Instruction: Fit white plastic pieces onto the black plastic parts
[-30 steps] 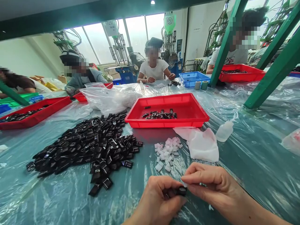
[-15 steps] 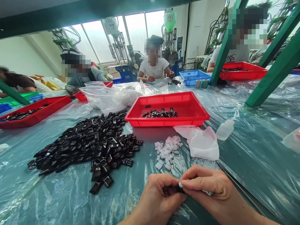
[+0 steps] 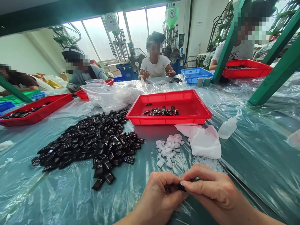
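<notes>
My left hand (image 3: 161,192) is closed around a small black plastic piece (image 3: 180,187), most of it hidden by the fingers. Meeting it at the fingertips, my right hand (image 3: 208,186) is pinched shut against that piece. A pale spot shows at the right thumb tip; whether it is a white chip or the nail I cannot make out. Just beyond the hands lies a small heap of white chips (image 3: 170,148). To the left spreads a large pile of glossy black pieces (image 3: 93,140).
A red tray (image 3: 168,120) with some black pieces stands ahead. Right of the chips are a white cloth (image 3: 206,143) and a translucent bottle (image 3: 227,128). Plastic sheeting covers the table. Green posts (image 3: 276,75) rise at right. Several people sit around the far side.
My view has shifted slightly, so the tabletop things sit a little further right and higher. Both hands stay together at the black piece, with only slight finger movement.
</notes>
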Motion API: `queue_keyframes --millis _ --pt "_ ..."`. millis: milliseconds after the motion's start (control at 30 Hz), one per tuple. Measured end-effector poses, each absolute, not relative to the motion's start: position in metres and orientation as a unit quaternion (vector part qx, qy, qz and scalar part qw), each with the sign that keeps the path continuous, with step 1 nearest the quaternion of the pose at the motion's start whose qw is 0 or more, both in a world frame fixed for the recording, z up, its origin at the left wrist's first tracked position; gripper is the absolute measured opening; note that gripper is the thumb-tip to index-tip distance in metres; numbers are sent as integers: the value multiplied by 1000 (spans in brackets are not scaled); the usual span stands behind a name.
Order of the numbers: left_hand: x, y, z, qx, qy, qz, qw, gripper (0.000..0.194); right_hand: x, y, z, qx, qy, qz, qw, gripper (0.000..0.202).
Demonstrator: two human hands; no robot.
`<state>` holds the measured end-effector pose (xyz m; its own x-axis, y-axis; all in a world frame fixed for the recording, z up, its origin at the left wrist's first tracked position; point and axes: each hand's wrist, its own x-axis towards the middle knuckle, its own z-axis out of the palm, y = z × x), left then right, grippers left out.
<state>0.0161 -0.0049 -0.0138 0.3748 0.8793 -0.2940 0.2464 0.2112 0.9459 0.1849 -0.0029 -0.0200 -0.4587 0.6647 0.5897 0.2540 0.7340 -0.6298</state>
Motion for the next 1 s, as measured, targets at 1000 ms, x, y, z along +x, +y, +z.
queue_keyframes --millis 1000 --pt "16 -6 -9 493 514 249 656 17 205 20 -15 -463 -851 127 211 18"
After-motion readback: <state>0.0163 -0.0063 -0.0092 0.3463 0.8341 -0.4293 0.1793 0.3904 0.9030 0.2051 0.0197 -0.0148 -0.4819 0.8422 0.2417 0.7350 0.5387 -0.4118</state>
